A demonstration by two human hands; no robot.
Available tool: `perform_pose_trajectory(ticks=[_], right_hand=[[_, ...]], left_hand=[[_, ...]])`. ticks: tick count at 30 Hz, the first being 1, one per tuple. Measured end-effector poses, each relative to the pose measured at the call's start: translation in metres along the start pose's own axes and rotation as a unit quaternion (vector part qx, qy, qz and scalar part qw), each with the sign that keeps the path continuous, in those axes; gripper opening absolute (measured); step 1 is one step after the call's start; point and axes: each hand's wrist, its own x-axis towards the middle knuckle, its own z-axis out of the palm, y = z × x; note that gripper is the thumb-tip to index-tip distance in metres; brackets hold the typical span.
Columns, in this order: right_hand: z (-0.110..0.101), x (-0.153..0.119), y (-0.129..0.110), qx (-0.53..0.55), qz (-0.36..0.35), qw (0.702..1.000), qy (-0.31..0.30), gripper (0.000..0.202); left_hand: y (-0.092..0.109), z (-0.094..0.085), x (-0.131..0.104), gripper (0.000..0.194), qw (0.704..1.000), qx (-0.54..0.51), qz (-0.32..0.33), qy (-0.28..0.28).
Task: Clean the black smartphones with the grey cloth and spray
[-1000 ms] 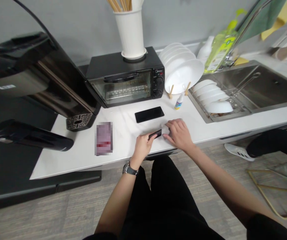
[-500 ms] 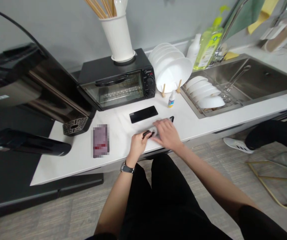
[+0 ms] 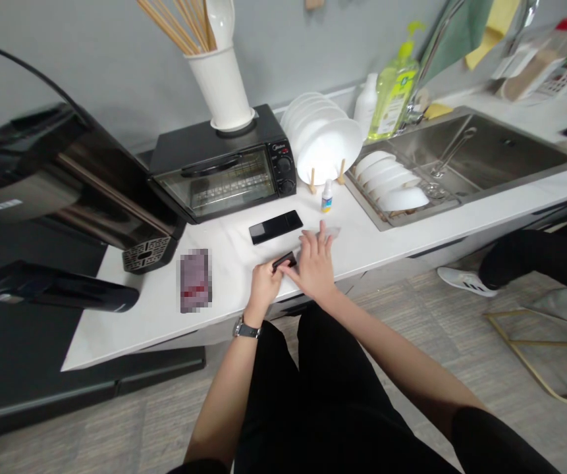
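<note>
My left hand (image 3: 265,282) is closed on the near-left end of a dark, flat phone (image 3: 284,261) at the front of the counter. Above the phone lies my right hand (image 3: 317,266), its fingers spread and its thumb touching near the held end. Most of the phone is hidden beneath the right hand; a pale greyish patch shows past the fingertips, and I cannot tell what it is. Just behind the hands rests a second black slab (image 3: 276,227), shaped like a phone. A small white bottle (image 3: 326,197) with a blue and yellow label stands upright beyond the right fingertips.
A black toaster oven (image 3: 228,174) carries a white utensil holder (image 3: 221,85). White plates (image 3: 330,148) stand in a rack beside the sink (image 3: 510,145). A pixelated purple item (image 3: 195,281) lies to the left, near a black dispenser (image 3: 149,253). Another person's shoe (image 3: 465,281) shows at right.
My right hand has slid back left along the phone, and its fingers have spread apart. The whitish patch between my hands no longer shows. The view has shifted slightly.
</note>
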Motion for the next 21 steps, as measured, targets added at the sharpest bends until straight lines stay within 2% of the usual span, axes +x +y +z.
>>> perform_pose_trajectory(ticks=[3, 5, 7, 9, 12, 14, 16, 18, 21], right_hand=[[0.008, -0.009, -0.026, 0.028, -0.093, 0.993, -0.067, 0.08], [0.008, -0.012, -0.031, 0.039, -0.157, 0.981, -0.105, 0.077], [0.001, -0.01, -0.016, 0.03, -0.201, 0.97, -0.131, 0.071], [-0.013, 0.0, 0.014, 0.0, -0.208, 0.969, -0.136, 0.06], [-0.03, 0.018, 0.058, -0.061, -0.146, 0.984, -0.083, 0.047], [-0.03, 0.024, 0.064, -0.066, -0.1, 0.992, -0.034, 0.043], [-0.018, 0.022, 0.045, -0.046, -0.037, 0.998, 0.023, 0.04], [0.0, 0.011, 0.009, -0.012, 0.002, 0.999, 0.048, 0.041], [0.021, -0.011, -0.042, 0.036, -0.042, 0.998, -0.026, 0.051]], left_hand=[[-0.007, 0.001, 0.002, 0.023, 1.0, 0.005, 0.0, -0.006], [-0.009, 0.001, 0.002, 0.018, 1.0, 0.01, -0.001, -0.009], [-0.008, 0.001, 0.001, 0.017, 1.0, 0.014, 0.003, -0.012], [-0.003, 0.001, -0.001, 0.02, 1.0, 0.014, 0.01, -0.013], [0.006, 0.001, -0.002, 0.024, 1.0, 0.012, 0.015, -0.005], [0.009, 0.002, -0.002, 0.025, 1.0, 0.012, 0.014, 0.003], [0.008, 0.003, -0.001, 0.024, 1.0, 0.015, 0.014, 0.008], [0.004, 0.004, 0.0, 0.026, 1.0, 0.022, 0.014, 0.013], [-0.004, 0.004, 0.001, 0.023, 0.998, 0.039, 0.014, 0.037]])
